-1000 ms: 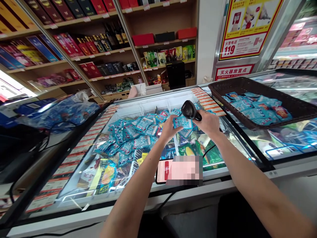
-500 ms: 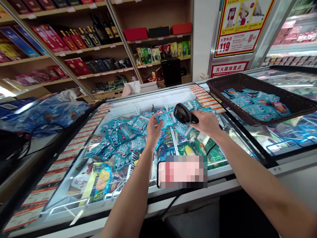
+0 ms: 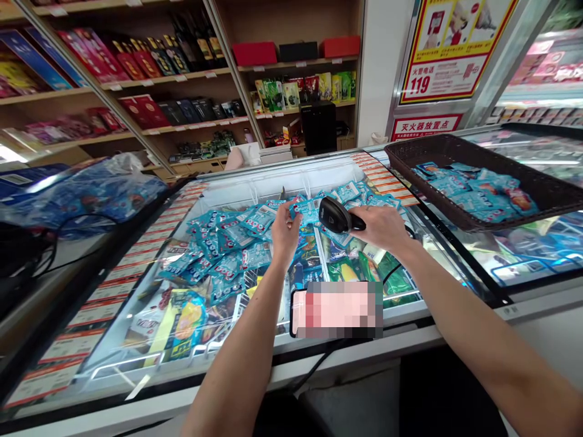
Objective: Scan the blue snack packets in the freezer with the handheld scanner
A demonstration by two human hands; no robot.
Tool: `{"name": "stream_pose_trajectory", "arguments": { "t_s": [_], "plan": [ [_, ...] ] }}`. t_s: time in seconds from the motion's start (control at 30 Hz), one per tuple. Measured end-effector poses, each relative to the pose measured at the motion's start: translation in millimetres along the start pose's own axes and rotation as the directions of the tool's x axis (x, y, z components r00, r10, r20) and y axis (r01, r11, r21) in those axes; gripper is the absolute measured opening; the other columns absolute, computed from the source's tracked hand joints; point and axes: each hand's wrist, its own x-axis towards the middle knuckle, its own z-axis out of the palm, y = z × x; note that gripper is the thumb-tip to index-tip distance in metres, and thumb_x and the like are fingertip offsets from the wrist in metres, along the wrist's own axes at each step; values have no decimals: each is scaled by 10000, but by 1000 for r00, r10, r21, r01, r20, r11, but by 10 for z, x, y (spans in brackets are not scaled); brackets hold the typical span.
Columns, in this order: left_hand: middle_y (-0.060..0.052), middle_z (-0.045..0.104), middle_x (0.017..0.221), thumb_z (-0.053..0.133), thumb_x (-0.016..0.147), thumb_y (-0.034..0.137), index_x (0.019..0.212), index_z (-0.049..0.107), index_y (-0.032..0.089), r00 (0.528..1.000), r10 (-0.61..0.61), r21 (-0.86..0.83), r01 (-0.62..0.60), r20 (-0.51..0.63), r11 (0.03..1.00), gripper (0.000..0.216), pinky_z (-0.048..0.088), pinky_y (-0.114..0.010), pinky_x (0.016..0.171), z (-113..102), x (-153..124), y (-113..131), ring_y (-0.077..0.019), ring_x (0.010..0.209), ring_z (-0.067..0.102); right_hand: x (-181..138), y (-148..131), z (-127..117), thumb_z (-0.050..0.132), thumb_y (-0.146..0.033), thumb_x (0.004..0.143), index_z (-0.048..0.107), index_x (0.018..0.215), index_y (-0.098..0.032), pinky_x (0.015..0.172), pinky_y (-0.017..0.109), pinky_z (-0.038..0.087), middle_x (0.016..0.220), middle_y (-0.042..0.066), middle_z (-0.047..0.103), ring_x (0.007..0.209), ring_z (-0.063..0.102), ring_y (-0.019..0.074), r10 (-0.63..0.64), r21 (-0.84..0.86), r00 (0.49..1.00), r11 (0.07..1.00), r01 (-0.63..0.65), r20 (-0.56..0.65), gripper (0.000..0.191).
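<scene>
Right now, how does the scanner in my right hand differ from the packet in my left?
The scanner looks mostly black; the packet is light blue with print. The scanner is a bulky tool with a handle, while the packet is thin and flat. The right hand grips the scanner by its handle; the left hand holds the packet at its left end. Both are held close together.

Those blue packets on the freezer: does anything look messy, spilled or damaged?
The blue packets look untidy: they lie in a loose, overlapping heap across the freezer, turned at many angles, unlike the lined-up bottles behind. I see nothing spilled; small tears couldn't be made out.
</scene>
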Motion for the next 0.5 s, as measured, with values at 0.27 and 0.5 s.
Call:
{"name": "stream_pose_trajectory", "arguments": {
  "t_s": [0.27,0.5],
  "plan": [
    [22,580,812,611,838,233,1167,579,222,999,3,2,-3,-36,1000,331,389,-204,625,1,1,15,-86,672,472,0,-8,-17,571,-454,857,701,1058,-220,584,297,302,876,48,749,740,641,197,12,-1,1000,1000,-12,12,334],
    [34,515,748,610,836,227,1166,587,218,999,28,27,-27,-44,999,331,378,-204,598,-5,14,6,-86,644,446,-7,-23,-25,578,-429,863,705,1036,-211,597,297,304,864,46,745,753,653,197,0,2,1000,1000,0,-14,306]
  ]
}}
